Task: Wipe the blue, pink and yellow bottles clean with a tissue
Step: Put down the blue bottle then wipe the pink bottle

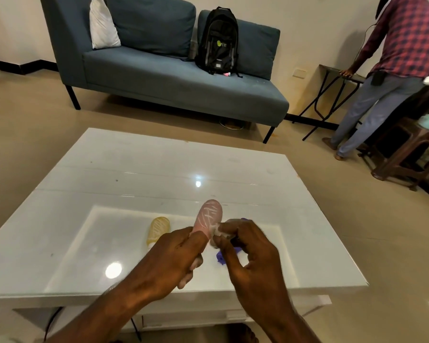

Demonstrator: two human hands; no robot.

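Holding the pink bottle [208, 219] over the near part of the white table [159, 164], the left hand [174, 258] is wrapped around its lower end, base tilted up and away. Right hand [248, 246] is pinched narrow on a small wad of tissue [219, 231], pressed to the bottle's side just beside the left fingers. White streaks run across the pink surface, so the wipe looks mid-way on this one.

Yellow bottle [157, 230] lies flat on the table just left of the hands, also streaked. A blue-purple piece [221, 257] shows under the right hand, mostly hidden; probably the blue bottle, can't tell for sure.

Handling guess: small, light plastic bottle, fairly stiff, smooth, likely slippery where smeared. Grip at the neck end as now leaves the body free for the tissue. Tissue is soft and thin, may shred or ball up if damp.

Room: tabletop is glossy and bare beyond the bottles, lots of open space ahead and to both sides. Near edge of the table sits close under the wrists; a dropped bottle could roll off there. Sofa [174, 78] and a standing person [391, 70] are well apart, no obstruction.
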